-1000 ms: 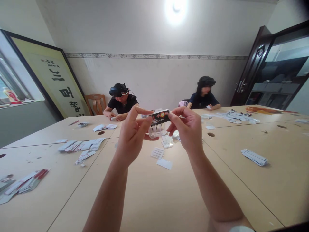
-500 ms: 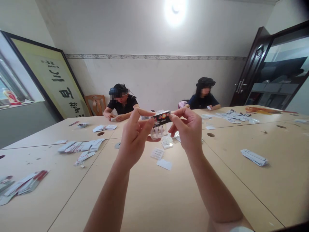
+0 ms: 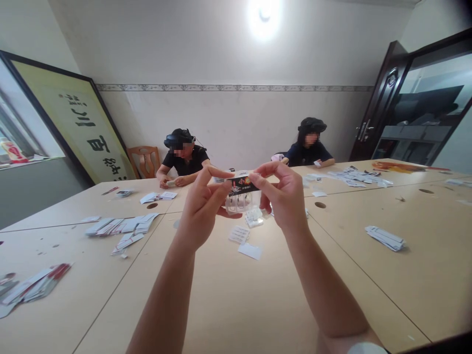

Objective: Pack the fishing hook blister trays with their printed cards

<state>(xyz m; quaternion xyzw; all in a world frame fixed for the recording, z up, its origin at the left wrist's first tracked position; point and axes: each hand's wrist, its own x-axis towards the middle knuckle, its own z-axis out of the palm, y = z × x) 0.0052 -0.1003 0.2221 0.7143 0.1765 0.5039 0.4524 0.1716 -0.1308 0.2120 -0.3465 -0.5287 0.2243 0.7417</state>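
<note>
Above the table, my left hand pinches the left end of a black printed card between thumb and fingers. My right hand grips its right end, the thumb lying over the front of the print. Right behind and below the card is a clear plastic case with small dark pieces in its compartments; my left fingers reach under it. How card and case are joined, I cannot tell. Beneath the hands lie another clear case, a flat case with rows of small items and a white card.
Stacks of cards lie at the left, with more cards at the near left. A small card stack sits to the right, a scattered pile farther back. Two people work across the table.
My right thumb has slid inward over the card's front, covering more of the print. The card now looks more level. The whole view has shifted slightly.
</note>
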